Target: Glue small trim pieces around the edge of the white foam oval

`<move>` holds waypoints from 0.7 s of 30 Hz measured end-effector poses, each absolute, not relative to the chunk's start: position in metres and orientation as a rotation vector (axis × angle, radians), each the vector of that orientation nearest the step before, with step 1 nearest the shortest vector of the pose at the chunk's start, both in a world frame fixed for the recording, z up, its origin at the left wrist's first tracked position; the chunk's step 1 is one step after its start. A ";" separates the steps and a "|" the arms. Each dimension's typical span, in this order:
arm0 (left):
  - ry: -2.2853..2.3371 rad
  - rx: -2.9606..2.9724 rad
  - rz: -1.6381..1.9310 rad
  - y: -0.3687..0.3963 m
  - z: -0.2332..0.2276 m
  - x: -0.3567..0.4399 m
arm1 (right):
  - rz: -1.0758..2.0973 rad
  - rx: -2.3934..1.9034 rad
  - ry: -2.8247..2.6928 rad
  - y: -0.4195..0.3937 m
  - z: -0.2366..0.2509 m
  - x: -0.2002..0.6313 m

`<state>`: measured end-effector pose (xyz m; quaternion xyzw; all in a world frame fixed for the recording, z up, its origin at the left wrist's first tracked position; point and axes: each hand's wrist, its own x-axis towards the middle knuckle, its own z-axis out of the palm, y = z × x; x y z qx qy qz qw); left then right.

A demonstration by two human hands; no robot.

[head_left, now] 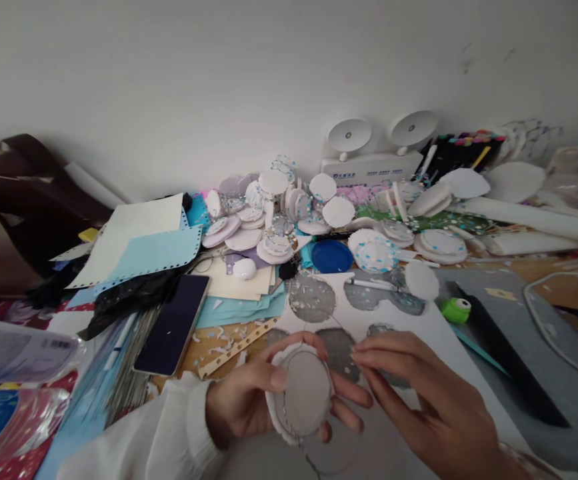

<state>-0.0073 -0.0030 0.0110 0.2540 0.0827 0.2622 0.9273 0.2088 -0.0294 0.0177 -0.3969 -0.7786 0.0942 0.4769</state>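
A: Start with the head view. What is the left hand (249, 393) doing?
B: Its fingers grasp a white disc (309, 387) with a ragged rim, thumb on the near face, some of the other fingers reaching out past the far side.
A: Anything trailing from that disc?
B: A thin dark thread (311, 463), hanging from its bottom edge.
A: And the right hand (433, 393)?
B: Just to the right of it, not touching the disc. Its fingertips are drawn close together, but I can't tell whether they pinch anything.
A: Where exactly is the disc?
B: Low in the middle of the view, above the bench (196, 348), with a white sheet (449, 333) full of round cut-outs behind it.
A: What else lies around?
B: A dark phone (176, 327) left of the sheet, a green punch (455, 310) to the right, and a blue round lid (332, 257) beyond.
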 end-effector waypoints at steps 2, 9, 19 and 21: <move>0.152 0.522 0.507 -0.004 0.010 -0.007 | 0.308 -0.945 -1.944 -0.029 0.015 0.208; 0.462 0.970 0.771 -0.008 0.010 -0.008 | 0.344 -1.065 -1.626 -0.035 0.012 0.214; 0.876 1.948 1.049 -0.018 0.000 -0.013 | 0.664 -0.798 -1.829 -0.034 0.024 0.200; 0.823 1.839 1.083 -0.019 -0.002 -0.011 | 0.694 -0.750 -1.863 -0.033 0.027 0.200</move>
